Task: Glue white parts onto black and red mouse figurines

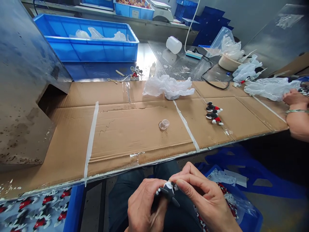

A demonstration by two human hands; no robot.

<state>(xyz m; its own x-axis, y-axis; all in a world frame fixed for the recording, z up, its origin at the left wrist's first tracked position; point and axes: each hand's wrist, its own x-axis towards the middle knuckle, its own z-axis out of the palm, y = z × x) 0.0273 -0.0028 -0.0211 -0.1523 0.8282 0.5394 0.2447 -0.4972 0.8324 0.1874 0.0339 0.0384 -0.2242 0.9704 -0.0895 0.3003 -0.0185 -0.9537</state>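
Observation:
My left hand (146, 203) is closed around a small black and white mouse figurine (168, 190), held over my lap just off the table edge. The fingertips of my right hand (205, 193) pinch the same figurine at its white end; fingers hide part of it, and no red shows on what is visible. On the cardboard (135, 129) beyond my hands stands a small clear cup (164, 124). Two mouse figurines (214, 117) in black and red lie to the right of the cup.
A tray of figurines (41, 209) sits low left, a blue bin (253, 219) low right. A metal housing (24, 96) rises at left. Farther back are a blue crate (91, 48), a crumpled plastic bag (169, 86) and a standing figurine (136, 73). Another person's hand (295, 98) is at right.

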